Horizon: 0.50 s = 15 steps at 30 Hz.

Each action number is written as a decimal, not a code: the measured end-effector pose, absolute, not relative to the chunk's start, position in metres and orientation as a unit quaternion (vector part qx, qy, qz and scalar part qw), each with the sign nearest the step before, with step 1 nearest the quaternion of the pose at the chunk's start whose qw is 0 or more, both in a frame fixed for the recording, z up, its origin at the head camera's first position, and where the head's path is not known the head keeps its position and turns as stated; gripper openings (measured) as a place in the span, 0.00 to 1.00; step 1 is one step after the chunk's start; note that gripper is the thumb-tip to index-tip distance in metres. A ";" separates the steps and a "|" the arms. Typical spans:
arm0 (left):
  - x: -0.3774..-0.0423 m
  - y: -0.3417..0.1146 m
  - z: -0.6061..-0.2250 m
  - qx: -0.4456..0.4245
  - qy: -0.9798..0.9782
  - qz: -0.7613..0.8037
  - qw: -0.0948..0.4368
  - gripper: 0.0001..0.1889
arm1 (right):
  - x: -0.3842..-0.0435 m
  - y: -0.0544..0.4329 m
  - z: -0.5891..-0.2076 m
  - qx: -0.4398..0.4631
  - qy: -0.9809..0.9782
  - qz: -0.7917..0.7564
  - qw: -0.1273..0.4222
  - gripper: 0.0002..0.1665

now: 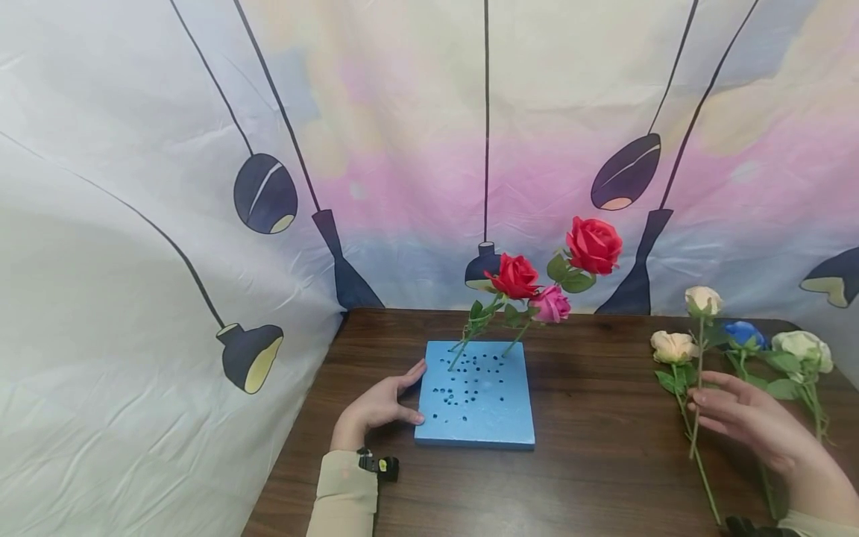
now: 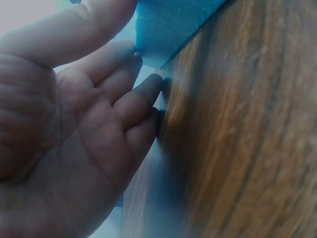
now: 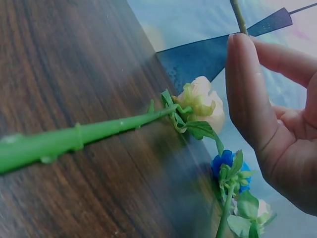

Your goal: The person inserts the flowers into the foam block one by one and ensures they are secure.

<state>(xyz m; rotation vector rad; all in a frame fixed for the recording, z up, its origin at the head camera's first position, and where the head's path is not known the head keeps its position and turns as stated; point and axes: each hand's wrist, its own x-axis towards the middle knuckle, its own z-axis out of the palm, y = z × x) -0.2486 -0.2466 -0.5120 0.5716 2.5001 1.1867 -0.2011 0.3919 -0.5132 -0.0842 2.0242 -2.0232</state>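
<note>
On the table lies a pale blue foam board (image 1: 479,418) dotted with holes. Two red roses (image 1: 595,246) and a pink rose (image 1: 552,304) rise from its far part, their stems leaning right. My left hand (image 1: 381,406) rests against the board's left edge, thumb and fingers spread along it; in the left wrist view the fingers reach to the blue side. Off to the right, my right hand (image 1: 751,418) pinches the stem of a small cream rose (image 1: 703,300) between thumb and fingertips, bloom up. In the right wrist view only its stem (image 3: 238,17) shows above the fingertips.
Around the right hand lie a peach rose (image 1: 674,347), a blue rose (image 1: 743,333) and a whitish rose (image 1: 801,350) on the brown wooden table (image 1: 590,462). A fabric backdrop (image 1: 416,149) printed with lamps hangs behind the table and along the left.
</note>
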 end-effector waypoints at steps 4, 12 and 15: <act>-0.249 -0.247 -0.513 0.200 0.874 0.413 0.158 0.56 | -0.200 0.391 -0.514 -0.056 0.658 -0.740 0.129 0.27; -0.248 -0.247 -0.511 0.197 0.877 0.410 0.156 0.56 | -0.199 0.384 -0.510 -0.100 0.620 -0.770 0.110 0.34; -0.247 -0.246 -0.511 0.198 0.877 0.410 0.155 0.56 | -0.199 0.380 -0.510 -0.123 0.592 -0.791 0.090 0.35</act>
